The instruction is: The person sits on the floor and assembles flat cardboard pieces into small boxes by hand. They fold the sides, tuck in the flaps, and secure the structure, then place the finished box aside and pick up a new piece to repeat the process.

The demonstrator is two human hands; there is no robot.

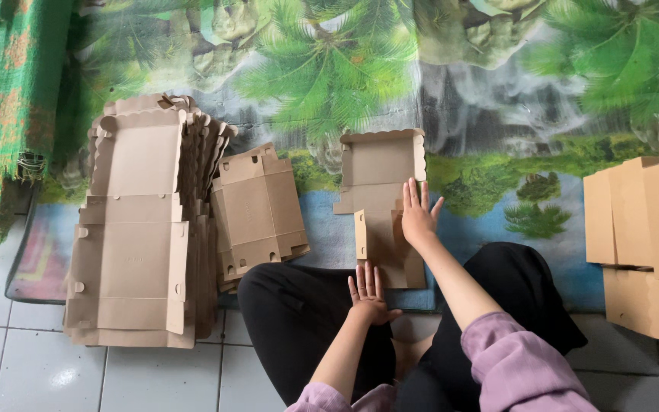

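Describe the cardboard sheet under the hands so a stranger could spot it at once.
Start at the palm-tree mat covering the floor. At its middle, before the seated person's knees, lies one flat brown cardboard box blank, with the right hand and left hand pressing on it. Unlike the tall stack of blanks at left, it lies alone, scalloped edge farthest away.

Evenly lit by soft, diffuse daylight, bright without harshness. Faint glare on the white floor tiles (47, 374), just below the stack of flat cardboard sheets (135, 229). Only weak, short shadows beside that stack and under its overhanging edges. Sharp around the stack; slightly soft toward the lower right, far from it. Mild wide-angle bending along the frame edges. Colours vivid, no motion blur.
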